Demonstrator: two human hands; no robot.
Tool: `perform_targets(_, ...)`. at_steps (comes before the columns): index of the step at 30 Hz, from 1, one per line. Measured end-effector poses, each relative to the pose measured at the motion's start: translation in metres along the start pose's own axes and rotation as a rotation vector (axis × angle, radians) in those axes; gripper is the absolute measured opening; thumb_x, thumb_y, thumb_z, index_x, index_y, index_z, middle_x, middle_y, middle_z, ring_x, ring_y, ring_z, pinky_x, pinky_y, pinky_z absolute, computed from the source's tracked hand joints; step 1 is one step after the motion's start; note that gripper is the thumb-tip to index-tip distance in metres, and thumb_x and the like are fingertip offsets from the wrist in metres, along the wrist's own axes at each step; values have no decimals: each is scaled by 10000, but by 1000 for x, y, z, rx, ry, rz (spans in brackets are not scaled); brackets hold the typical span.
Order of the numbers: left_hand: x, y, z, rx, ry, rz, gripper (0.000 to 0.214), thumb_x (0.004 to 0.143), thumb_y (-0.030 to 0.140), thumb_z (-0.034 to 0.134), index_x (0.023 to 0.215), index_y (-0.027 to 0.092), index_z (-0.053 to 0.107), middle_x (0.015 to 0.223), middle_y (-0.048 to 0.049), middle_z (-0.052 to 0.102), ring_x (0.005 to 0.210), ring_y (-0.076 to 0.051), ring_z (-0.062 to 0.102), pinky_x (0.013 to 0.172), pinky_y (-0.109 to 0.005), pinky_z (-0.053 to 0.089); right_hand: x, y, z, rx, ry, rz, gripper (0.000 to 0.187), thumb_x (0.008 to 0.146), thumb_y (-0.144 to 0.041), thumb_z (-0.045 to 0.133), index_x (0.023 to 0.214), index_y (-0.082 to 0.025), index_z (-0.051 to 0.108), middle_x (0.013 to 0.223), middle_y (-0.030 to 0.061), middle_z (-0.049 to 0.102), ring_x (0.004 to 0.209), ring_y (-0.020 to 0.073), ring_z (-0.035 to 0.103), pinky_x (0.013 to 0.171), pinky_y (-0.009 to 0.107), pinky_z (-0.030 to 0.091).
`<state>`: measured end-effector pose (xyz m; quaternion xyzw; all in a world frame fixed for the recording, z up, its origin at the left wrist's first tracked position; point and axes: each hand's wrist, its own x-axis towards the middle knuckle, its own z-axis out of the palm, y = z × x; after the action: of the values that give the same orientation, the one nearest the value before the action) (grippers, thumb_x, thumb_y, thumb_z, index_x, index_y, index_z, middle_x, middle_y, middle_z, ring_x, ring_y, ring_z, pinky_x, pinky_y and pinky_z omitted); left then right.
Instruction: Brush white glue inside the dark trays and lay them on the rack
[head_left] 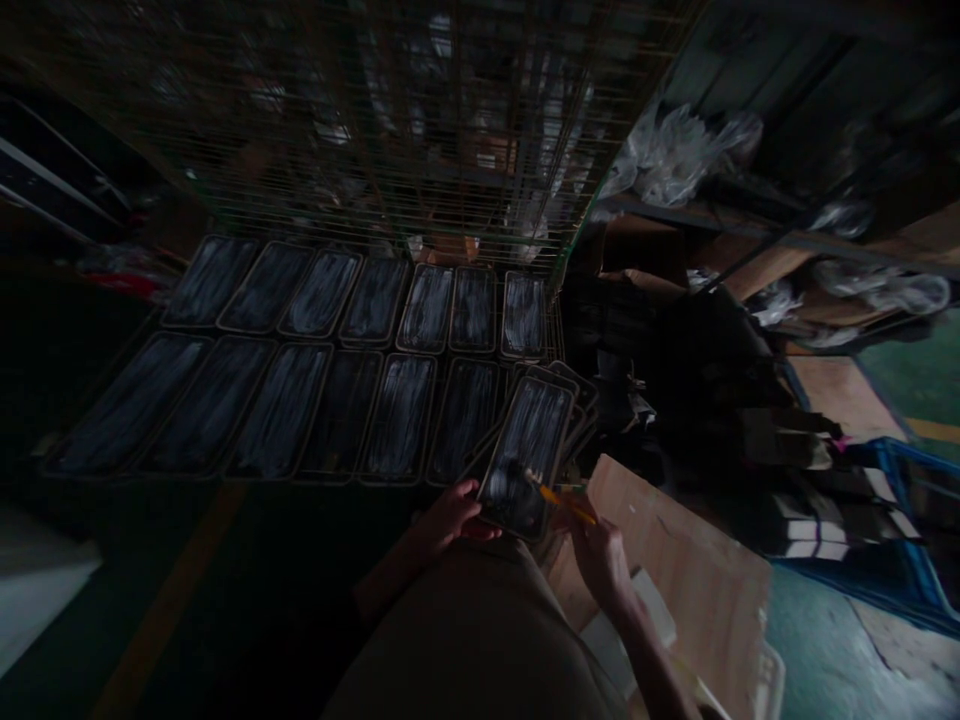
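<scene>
My left hand (454, 518) grips the near left edge of a dark rectangular tray (534, 425), which is tilted in front of my lap. White streaks run along the tray's inside, and its near end is darker. In my right hand (601, 555) is a brush with an orange-yellow handle (566, 503). Its bristle end touches or hovers just over the near part of the tray; the dim light hides which. Beneath the held tray, the edges of other trays (586, 425) stick out at the right.
Two rows of similar streaked trays (401, 415) lie to the left, before a tall wire cage (360, 130). A wooden board (682, 560) is by my right arm. Further right are a blue crate (911, 560) and shelves with plastic bags (675, 150). A yellow line (176, 600) crosses the floor.
</scene>
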<state>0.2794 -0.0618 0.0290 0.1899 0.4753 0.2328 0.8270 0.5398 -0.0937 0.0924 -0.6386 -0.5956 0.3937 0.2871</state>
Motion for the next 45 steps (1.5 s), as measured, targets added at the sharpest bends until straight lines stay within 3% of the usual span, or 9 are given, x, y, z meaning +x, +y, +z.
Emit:
perform_targets(3,-4,5,2,-49,1,-22,602,740,329,752,1259,173,491,937,-89,736,750,-241,773,689,-306,581,-25,-12,-10,74,11,74,396,1033,-513,449,1173,-197,644,809,64,734,698,226,725,649,326,592)
perform_targets(7,-9,14,2,-50,-64,-8,589,758,370,763,1264,166,540,920,-98,751,746,-235,765,652,-286,562,-22,-18,-22,183,394,147,398,1022,-512,482,1216,-192,616,876,65,745,731,222,738,693,335,607)
perform_targets(10,-11,24,1,-50,-96,47,587,744,385,794,1250,181,577,918,-82,755,720,-220,754,642,-290,564,-3,-11,-13,166,594,73,427,1021,-468,470,1334,-196,573,961,75,751,784,223,744,753,363,606)
perform_targets(17,-17,50,-1,-32,-119,151,581,795,363,749,1308,180,549,972,-90,767,673,-200,748,632,-282,555,46,32,46,-213,487,-30,426,987,-360,347,1271,-203,623,1083,111,730,962,268,701,790,380,562)
perform_targets(23,-24,75,-20,-50,-215,270,536,758,399,769,1206,177,578,793,-53,736,613,-223,737,555,-282,537,52,65,74,-415,355,-174,495,929,-319,374,1371,-194,558,1197,153,690,1062,331,643,875,499,541)
perform_targets(28,-52,99,-68,-50,-132,403,495,780,415,751,1180,187,570,760,-39,725,566,-211,717,516,-272,520,57,77,83,-492,308,-35,533,938,-338,356,1435,-230,516,1386,143,609,1101,363,642,832,517,552)
perform_targets(34,-99,116,-157,115,101,462,498,804,449,738,1165,162,552,794,-50,721,583,-210,729,552,-277,535,57,67,86,-528,331,69,546,929,-355,373,1428,-224,551,1378,172,611,1004,388,681,698,484,569)
perform_targets(40,-117,99,-232,76,425,452,628,729,453,795,1229,171,541,836,-24,705,582,-188,718,587,-302,573,56,60,88,-480,372,97,547,910,-409,419,1399,-237,593,1301,190,653,922,409,700,614,494,570)
perform_targets(45,-118,77,-260,35,598,312,552,668,330,819,1147,166,599,720,34,661,554,-162,686,571,-292,578,57,60,92,-486,398,102,546,923,-451,412,1400,-252,590,1281,165,667,993,401,695,649,470,574)
